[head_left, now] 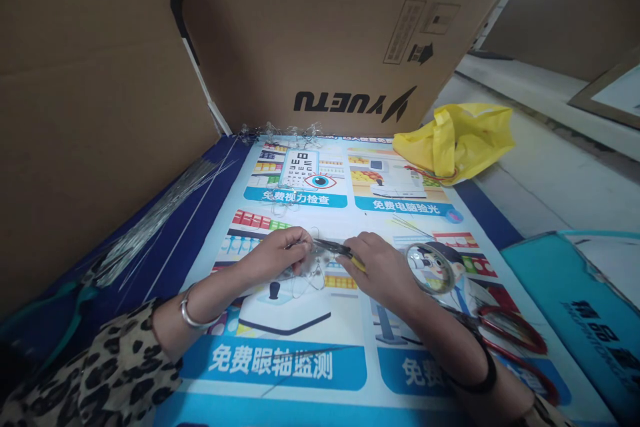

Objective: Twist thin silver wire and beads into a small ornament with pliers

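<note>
My left hand [285, 252] is closed in a pinch on a thin wire piece [314, 279], whose loops hang below the fingertips. My right hand [385, 272] is wrapped around pliers [334, 247] with yellow handles. The pliers' dark jaws reach left to the wire at my left fingertips; whether they grip it is too small to tell. Under both hands lies a printed poster sheet [350, 227]. Just right of my right hand rests a roll of clear tape [430, 268].
Scissors [515, 330] with red handles lie beside my right forearm. A bundle of straight wires [160, 217] and a green-handled tool [80, 293] are at left. Bent wire pieces [287, 135] sit before a cardboard box [320, 33]. A yellow bag [465, 140] lies back right.
</note>
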Action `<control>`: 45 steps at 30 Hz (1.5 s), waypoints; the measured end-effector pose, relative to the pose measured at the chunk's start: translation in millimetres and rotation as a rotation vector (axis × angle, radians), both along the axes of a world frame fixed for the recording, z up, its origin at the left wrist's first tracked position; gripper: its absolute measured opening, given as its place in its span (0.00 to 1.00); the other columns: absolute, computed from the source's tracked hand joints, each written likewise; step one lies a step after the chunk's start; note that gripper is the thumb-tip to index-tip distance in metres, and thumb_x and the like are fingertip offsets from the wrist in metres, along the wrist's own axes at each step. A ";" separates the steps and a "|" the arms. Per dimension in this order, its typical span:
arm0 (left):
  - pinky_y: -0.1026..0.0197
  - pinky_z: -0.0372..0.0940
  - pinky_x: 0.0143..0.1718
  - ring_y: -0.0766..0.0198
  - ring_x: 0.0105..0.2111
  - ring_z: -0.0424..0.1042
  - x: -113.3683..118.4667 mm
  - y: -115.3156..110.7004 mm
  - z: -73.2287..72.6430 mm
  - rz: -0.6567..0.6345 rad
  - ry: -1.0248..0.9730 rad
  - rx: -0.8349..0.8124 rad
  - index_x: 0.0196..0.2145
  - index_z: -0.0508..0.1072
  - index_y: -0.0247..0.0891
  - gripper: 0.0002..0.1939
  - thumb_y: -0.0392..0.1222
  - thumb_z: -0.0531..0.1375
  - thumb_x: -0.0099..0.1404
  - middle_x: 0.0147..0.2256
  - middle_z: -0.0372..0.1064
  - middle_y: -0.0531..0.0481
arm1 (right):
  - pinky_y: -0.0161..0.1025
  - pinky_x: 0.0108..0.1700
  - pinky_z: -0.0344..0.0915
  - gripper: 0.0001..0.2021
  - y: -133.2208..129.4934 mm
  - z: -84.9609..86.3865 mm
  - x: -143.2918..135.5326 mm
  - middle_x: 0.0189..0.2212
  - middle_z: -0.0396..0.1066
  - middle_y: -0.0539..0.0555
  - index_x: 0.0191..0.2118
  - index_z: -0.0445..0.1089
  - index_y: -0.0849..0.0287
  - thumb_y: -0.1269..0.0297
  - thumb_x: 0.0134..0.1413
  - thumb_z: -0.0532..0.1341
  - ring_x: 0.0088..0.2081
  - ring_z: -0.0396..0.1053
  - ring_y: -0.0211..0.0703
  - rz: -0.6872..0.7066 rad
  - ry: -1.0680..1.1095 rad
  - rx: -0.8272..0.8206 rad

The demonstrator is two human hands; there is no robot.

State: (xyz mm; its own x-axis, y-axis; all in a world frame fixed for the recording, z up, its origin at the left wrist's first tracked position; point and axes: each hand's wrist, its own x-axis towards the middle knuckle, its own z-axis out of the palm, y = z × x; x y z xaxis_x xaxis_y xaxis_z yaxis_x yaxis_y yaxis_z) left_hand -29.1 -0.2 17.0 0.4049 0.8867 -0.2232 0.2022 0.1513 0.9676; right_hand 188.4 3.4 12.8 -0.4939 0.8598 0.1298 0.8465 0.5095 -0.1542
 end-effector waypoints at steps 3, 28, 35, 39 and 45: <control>0.68 0.55 0.24 0.71 0.20 0.61 0.1 0.3 -1.0 -0.002 0.014 0.000 0.29 0.65 0.37 0.06 0.41 0.52 0.61 0.19 0.63 0.56 | 0.35 0.29 0.55 0.13 -1.3 0.3 -0.7 0.33 0.69 0.52 0.37 0.66 0.56 0.55 0.58 0.51 0.36 0.66 0.43 -0.046 -0.019 -0.010; 0.68 0.53 0.23 0.72 0.19 0.60 -0.3 0.2 0.8 -0.010 -0.035 -0.070 0.28 0.65 0.36 0.05 0.40 0.54 0.60 0.20 0.63 0.55 | 0.37 0.38 0.59 0.11 0.6 4.5 0.5 0.34 0.68 0.54 0.39 0.66 0.57 0.58 0.57 0.52 0.40 0.64 0.44 0.032 0.057 -0.056; 0.67 0.53 0.23 0.72 0.18 0.59 -1.5 3.2 -1.2 0.060 -0.041 -0.023 0.27 0.65 0.36 0.06 0.40 0.54 0.59 0.17 0.59 0.57 | 0.43 0.41 0.57 0.11 5.5 10.7 9.5 0.34 0.67 0.58 0.40 0.67 0.60 0.60 0.56 0.53 0.39 0.62 0.49 -0.001 -0.051 0.130; 0.67 0.52 0.22 0.72 0.18 0.58 -0.9 3.9 0.0 0.152 -0.063 -0.021 0.25 0.63 0.36 0.05 0.39 0.55 0.57 0.18 0.59 0.57 | 0.41 0.40 0.58 0.11 6.3 8.1 12.2 0.34 0.67 0.58 0.39 0.67 0.60 0.61 0.57 0.53 0.38 0.63 0.47 -0.047 0.099 0.176; 0.66 0.54 0.24 0.72 0.19 0.59 -0.9 2.7 -1.6 0.152 -0.120 0.033 0.27 0.64 0.36 0.05 0.40 0.54 0.58 0.20 0.60 0.56 | 0.41 0.41 0.59 0.10 3.0 0.1 6.6 0.33 0.67 0.57 0.39 0.67 0.59 0.61 0.56 0.53 0.38 0.63 0.46 0.028 0.110 0.108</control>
